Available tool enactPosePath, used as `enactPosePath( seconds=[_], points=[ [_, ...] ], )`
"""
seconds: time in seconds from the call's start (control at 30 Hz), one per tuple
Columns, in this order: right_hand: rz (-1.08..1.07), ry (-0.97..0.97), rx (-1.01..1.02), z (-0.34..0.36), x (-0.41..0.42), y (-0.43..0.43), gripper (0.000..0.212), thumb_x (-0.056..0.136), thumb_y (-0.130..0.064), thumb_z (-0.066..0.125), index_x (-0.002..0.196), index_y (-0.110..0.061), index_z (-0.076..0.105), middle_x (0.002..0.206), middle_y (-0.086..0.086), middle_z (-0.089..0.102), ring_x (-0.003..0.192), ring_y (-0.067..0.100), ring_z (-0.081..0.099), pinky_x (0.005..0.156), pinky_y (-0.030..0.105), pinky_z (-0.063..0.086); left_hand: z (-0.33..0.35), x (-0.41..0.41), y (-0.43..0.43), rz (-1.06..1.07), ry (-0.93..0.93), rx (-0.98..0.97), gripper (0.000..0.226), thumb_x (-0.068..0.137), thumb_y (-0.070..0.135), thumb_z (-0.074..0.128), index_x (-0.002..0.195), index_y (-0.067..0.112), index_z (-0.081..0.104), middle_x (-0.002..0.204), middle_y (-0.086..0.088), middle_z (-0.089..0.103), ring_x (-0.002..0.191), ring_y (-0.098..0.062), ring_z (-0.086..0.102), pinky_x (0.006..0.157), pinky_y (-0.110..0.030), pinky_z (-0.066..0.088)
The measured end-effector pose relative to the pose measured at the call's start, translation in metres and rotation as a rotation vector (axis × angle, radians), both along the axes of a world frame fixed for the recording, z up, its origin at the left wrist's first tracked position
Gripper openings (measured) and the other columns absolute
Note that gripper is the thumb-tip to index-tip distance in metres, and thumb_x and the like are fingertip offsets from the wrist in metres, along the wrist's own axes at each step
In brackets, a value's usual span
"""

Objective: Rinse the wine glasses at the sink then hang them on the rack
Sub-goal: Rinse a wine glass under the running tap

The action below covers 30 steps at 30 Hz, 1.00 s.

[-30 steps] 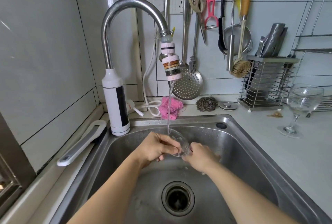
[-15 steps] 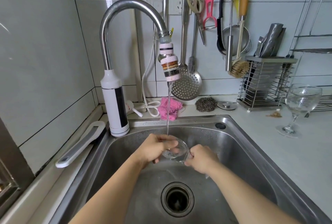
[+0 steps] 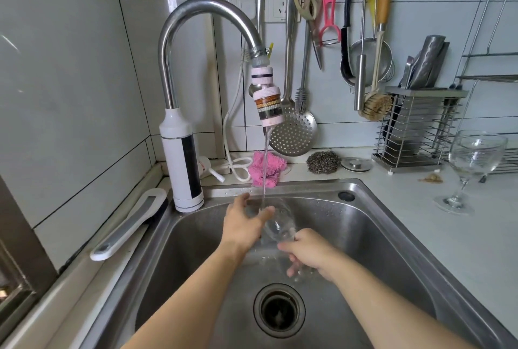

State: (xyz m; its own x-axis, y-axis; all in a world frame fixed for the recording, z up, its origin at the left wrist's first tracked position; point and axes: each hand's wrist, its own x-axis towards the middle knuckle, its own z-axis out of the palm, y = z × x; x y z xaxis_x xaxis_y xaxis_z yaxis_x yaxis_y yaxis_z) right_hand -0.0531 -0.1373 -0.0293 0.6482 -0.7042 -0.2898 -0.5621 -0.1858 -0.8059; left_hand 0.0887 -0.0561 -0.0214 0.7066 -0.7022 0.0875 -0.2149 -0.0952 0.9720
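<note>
left hand [image 3: 243, 224] cups wine glass [image 3: 279, 222] bowl | right hand [image 3: 308, 253] grips its stem | under faucet [image 3: 196, 48] stream, over sink [image 3: 392, 236]

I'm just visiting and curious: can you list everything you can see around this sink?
sink: one, steel, centre
faucet: one, steel with white base, back left
filter: one, pink, on the faucet's end
held wine glass: one, clear, under the faucet
standing wine glass: one, clear, upright on the counter, right
cloth: one, pink, behind the sink
scrubber: one, grey steel, right of the cloth
skimmer: one, steel, hanging on the wall
peeler: one, pink, hanging on the wall
wire caddy: one, steel, counter, back right
left hand: one, grips the held glass's bowl
right hand: one, grips its other end
</note>
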Motion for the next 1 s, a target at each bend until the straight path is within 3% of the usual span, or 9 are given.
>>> enactPosePath(
  seconds=[0.13,0.37,0.47,0.57,0.63,0.7,0.8,0.9,1.0],
  points=[
    [-0.036,-0.286,0.326,0.010,0.009,0.019,0.015,0.096,-0.012,0.048,0.085,-0.012,0.058,0.051,-0.002,0.052,0.048,0.017,0.064,0.042,0.023,0.048,-0.003,-0.025,-0.014,-0.104,-0.012,0.035,0.106,0.069,0.060,0.082,0.155,0.030,0.027,0.144,0.000,0.054,0.127,-0.023,0.058,0.113,-0.046,0.044],
    [0.147,-0.377,0.488,0.018,0.009,0.031,0.026,0.072,0.009,0.057,0.063,-0.015,0.056,0.060,0.008,0.055,0.058,0.027,0.064,0.061,0.035,0.059,-0.001,-0.006,-0.027,-0.107,0.791,-0.274,0.060,0.100,0.064,0.044,0.119,0.012,0.065,0.108,-0.019,0.071,0.079,-0.032,0.071,0.080,-0.049,0.061],
    [0.145,-0.410,0.527,0.019,0.012,0.036,0.015,0.069,0.008,0.052,0.073,-0.006,0.054,0.061,0.011,0.053,0.051,0.024,0.061,0.057,0.033,0.057,-0.007,-0.005,-0.026,-0.048,0.342,-0.225,0.072,0.077,0.069,0.072,0.130,0.024,0.052,0.118,-0.011,0.070,0.090,-0.025,0.070,0.094,-0.048,0.057],
    [0.135,-0.440,0.528,0.020,0.012,0.035,0.021,0.062,0.004,0.052,0.082,-0.002,0.051,0.060,0.013,0.056,0.053,0.024,0.062,0.061,0.034,0.056,-0.005,-0.010,-0.020,-0.024,-0.172,-0.150,0.097,0.052,0.074,0.079,0.135,0.038,0.043,0.117,0.012,0.065,0.105,-0.004,0.063,0.092,-0.019,0.046],
    [0.145,-0.438,0.525,0.021,0.010,0.035,0.019,0.059,0.002,0.052,0.077,-0.003,0.051,0.059,0.011,0.057,0.055,0.024,0.063,0.063,0.035,0.056,-0.003,-0.015,-0.022,-0.012,-0.148,-0.165,0.077,0.059,0.077,0.071,0.124,0.040,0.049,0.112,0.013,0.068,0.100,-0.001,0.066,0.086,-0.017,0.050],
    [0.146,-0.420,0.514,0.021,0.009,0.037,0.017,0.056,0.001,0.052,0.073,-0.005,0.052,0.059,0.010,0.055,0.055,0.024,0.063,0.063,0.035,0.057,0.001,-0.016,-0.023,0.015,0.127,-0.202,0.047,0.079,0.073,0.063,0.105,0.035,0.056,0.103,0.000,0.075,0.091,-0.019,0.074,0.089,-0.040,0.060],
    [0.147,-0.400,0.482,0.021,0.011,0.039,0.022,0.058,0.002,0.050,0.080,-0.005,0.052,0.062,0.011,0.052,0.055,0.024,0.063,0.060,0.034,0.058,0.000,-0.012,-0.026,0.058,0.363,-0.212,0.048,0.084,0.068,0.065,0.106,0.026,0.057,0.105,-0.014,0.074,0.091,-0.028,0.074,0.091,-0.051,0.060],
    [0.115,-0.395,0.439,0.017,0.014,0.038,0.025,0.069,0.009,0.047,0.091,-0.002,0.052,0.066,0.012,0.055,0.056,0.025,0.064,0.058,0.033,0.057,-0.005,-0.012,-0.024,0.035,-0.118,-0.131,0.088,0.055,0.067,0.082,0.127,0.032,0.048,0.128,0.000,0.061,0.110,-0.016,0.062,0.098,-0.038,0.051],
    [0.081,-0.377,0.382,0.015,0.015,0.036,0.022,0.071,0.010,0.047,0.089,-0.002,0.051,0.071,0.012,0.056,0.058,0.022,0.063,0.059,0.033,0.057,-0.007,-0.014,-0.026,0.060,-0.357,-0.109,0.091,0.066,0.056,0.085,0.140,0.028,0.042,0.132,0.004,0.048,0.114,-0.011,0.048,0.097,-0.030,0.039]
  ],
)
